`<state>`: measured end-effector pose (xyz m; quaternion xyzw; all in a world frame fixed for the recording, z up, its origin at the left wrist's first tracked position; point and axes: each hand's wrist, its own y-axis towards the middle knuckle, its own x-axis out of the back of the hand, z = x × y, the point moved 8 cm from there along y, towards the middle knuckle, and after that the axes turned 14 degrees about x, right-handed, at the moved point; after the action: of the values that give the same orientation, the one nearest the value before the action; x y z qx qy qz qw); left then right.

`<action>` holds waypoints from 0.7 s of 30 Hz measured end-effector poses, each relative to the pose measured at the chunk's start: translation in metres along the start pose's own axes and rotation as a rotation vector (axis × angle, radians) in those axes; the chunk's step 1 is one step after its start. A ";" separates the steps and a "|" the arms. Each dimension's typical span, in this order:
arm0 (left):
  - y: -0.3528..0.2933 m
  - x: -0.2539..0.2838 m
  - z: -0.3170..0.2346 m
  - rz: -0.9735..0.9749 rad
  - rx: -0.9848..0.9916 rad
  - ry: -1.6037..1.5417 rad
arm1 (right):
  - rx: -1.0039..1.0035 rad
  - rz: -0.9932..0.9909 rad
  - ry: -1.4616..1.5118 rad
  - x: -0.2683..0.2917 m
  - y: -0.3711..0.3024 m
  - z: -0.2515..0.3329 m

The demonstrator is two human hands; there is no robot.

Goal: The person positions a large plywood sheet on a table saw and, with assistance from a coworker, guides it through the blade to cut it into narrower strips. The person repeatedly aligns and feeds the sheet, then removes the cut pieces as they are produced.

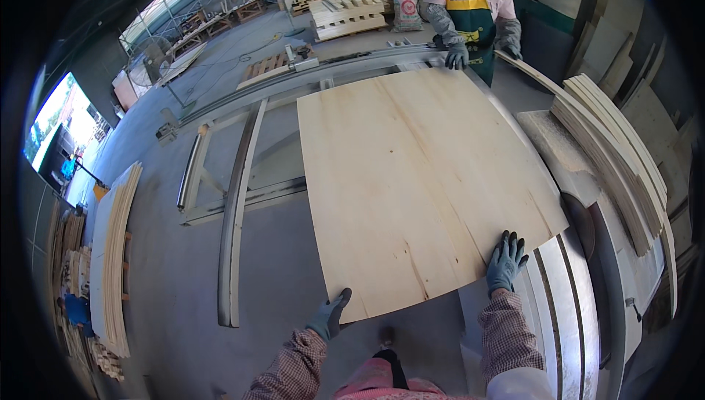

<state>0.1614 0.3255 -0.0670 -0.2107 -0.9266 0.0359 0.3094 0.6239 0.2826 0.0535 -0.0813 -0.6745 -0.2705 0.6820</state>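
A large pale plywood sheet with brown grain streaks lies across the metal frame of a sliding table. My left hand, in a grey-blue glove with dark fingertips, grips the sheet's near left corner, its thumb on top and its fingers hidden underneath. Over the near edge, farther right, my right hand rests on the plywood with fingers stretched out. At the far side stands a co-worker in a green apron; one gloved hand is by the sheet's far edge, the other by a long wood strip.
Metal rails extend left of the sheet. On the right are a slotted metal table and stacked wood strips. A board stack stands at far left. Behind are a pallet of boards and a white sack.
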 end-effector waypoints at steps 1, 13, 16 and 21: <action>-0.008 -0.003 0.001 -0.011 -0.035 0.019 | 0.011 -0.026 0.015 0.000 -0.002 -0.005; -0.039 -0.010 -0.051 -0.033 0.852 -1.045 | -0.005 0.037 0.046 0.004 -0.006 -0.016; -0.039 -0.016 -0.043 -0.008 0.819 -1.017 | 0.006 0.040 0.044 0.003 -0.005 -0.016; -0.043 -0.018 -0.050 -0.037 0.819 -0.964 | 0.040 -0.015 0.049 0.003 -0.001 -0.021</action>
<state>0.1880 0.2761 -0.0287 -0.0194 -0.8765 0.4731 -0.0866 0.6417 0.2716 0.0542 -0.0560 -0.6636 -0.2640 0.6977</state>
